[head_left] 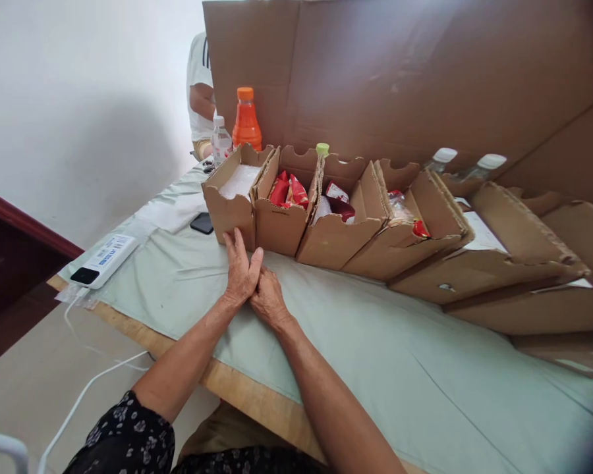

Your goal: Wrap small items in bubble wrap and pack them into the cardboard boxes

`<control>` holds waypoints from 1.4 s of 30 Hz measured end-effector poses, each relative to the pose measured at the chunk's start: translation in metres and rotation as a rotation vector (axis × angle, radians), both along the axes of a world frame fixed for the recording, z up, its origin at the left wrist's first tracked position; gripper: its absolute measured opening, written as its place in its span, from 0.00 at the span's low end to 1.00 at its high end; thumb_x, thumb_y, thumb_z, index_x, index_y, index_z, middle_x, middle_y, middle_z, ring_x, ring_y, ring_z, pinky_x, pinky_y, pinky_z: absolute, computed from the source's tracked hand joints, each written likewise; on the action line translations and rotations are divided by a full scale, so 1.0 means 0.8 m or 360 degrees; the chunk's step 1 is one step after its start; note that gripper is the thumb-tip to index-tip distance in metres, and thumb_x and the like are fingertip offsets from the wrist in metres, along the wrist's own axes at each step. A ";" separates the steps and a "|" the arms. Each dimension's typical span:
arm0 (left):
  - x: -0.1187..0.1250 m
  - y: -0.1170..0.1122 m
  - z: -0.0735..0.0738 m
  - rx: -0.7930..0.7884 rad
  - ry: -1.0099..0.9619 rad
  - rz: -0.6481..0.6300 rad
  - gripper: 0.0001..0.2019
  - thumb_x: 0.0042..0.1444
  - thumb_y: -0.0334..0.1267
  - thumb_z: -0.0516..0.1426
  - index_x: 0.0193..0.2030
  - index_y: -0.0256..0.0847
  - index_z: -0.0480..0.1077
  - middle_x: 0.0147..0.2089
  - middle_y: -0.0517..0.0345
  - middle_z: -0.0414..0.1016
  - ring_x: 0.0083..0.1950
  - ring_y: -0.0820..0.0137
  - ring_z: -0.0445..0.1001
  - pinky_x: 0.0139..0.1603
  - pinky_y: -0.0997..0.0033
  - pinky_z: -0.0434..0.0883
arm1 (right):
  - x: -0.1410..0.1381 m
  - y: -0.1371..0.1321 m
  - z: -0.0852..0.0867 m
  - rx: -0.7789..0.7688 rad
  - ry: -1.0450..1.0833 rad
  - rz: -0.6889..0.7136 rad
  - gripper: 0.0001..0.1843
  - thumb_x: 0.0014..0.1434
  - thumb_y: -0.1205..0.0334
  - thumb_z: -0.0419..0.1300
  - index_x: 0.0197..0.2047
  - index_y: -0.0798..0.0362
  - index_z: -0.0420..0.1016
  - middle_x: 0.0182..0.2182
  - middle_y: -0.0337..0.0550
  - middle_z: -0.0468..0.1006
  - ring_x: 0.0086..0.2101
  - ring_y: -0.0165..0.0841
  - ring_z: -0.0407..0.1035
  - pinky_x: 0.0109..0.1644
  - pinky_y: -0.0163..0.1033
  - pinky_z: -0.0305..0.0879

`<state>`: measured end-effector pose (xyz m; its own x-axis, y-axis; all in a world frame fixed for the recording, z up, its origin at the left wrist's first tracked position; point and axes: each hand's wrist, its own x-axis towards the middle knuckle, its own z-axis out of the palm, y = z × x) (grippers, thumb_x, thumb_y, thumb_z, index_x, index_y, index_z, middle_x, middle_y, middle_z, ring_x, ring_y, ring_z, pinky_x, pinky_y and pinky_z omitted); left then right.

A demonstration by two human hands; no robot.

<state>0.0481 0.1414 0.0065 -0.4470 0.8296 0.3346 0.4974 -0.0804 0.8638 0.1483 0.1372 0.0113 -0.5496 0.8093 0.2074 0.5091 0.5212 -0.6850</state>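
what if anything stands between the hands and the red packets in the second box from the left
For both the left hand and the right hand, the cardboard front wall stands before the red packets. No lid shows above them, so the way in over that wall looks open.

brown cardboard boxes (pixel 279 232), pale green cloth (pixel 356 322), black floral sleeve (pixel 128 434)

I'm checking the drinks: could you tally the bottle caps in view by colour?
White caps: 3
Orange cap: 1
Yellow-green cap: 1
Total: 5
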 end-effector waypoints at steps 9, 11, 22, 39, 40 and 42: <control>-0.002 0.002 -0.017 -0.0153 -0.0040 -0.0086 0.39 0.69 0.56 0.50 0.78 0.32 0.51 0.83 0.34 0.38 0.84 0.52 0.34 0.82 0.44 0.41 | -0.001 0.003 0.002 0.0009 -0.0098 -0.0020 0.23 0.64 0.66 0.55 0.60 0.58 0.79 0.54 0.57 0.82 0.51 0.47 0.76 0.58 0.48 0.70; -0.002 0.004 -0.017 -0.0168 -0.0043 -0.0072 0.39 0.70 0.57 0.49 0.78 0.29 0.51 0.83 0.32 0.38 0.84 0.52 0.34 0.82 0.45 0.40 | -0.002 0.004 0.003 0.0041 -0.0127 -0.0006 0.24 0.64 0.67 0.55 0.61 0.59 0.78 0.54 0.58 0.82 0.51 0.48 0.76 0.57 0.49 0.70; -0.032 0.012 -0.009 -0.0182 -0.0026 0.0013 0.33 0.72 0.51 0.45 0.76 0.31 0.56 0.81 0.35 0.52 0.82 0.57 0.50 0.82 0.53 0.49 | 0.016 -0.065 0.000 0.0299 -0.0399 0.0221 0.25 0.69 0.63 0.58 0.67 0.60 0.72 0.68 0.58 0.71 0.70 0.47 0.60 0.75 0.56 0.53; 0.007 -0.090 0.001 -0.0466 0.0917 -0.0365 0.31 0.61 0.46 0.54 0.68 0.31 0.68 0.76 0.29 0.61 0.79 0.43 0.55 0.78 0.36 0.48 | 0.063 -0.213 0.003 0.0454 -0.0452 0.0137 0.24 0.71 0.57 0.60 0.66 0.54 0.70 0.68 0.53 0.70 0.69 0.45 0.60 0.74 0.54 0.55; 0.009 -0.099 0.002 -0.0462 0.0958 -0.0389 0.29 0.61 0.46 0.54 0.66 0.33 0.70 0.76 0.30 0.62 0.79 0.43 0.55 0.78 0.36 0.48 | 0.073 -0.223 0.007 0.0379 -0.0422 0.0168 0.22 0.70 0.57 0.61 0.65 0.53 0.72 0.69 0.52 0.70 0.70 0.44 0.59 0.74 0.53 0.54; 0.013 -0.110 0.002 -0.0452 0.1011 -0.0407 0.27 0.62 0.46 0.53 0.64 0.36 0.72 0.75 0.33 0.63 0.79 0.43 0.56 0.77 0.36 0.50 | 0.103 -0.244 0.018 0.0156 -0.0304 0.0305 0.19 0.69 0.60 0.62 0.61 0.52 0.76 0.67 0.50 0.73 0.70 0.42 0.60 0.75 0.51 0.54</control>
<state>0.0584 0.0533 0.0079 -0.0197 0.9750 0.2212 0.9041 -0.0771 0.4204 0.2303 -0.0577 0.0255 -0.7274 0.6679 0.1575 0.5096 0.6794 -0.5279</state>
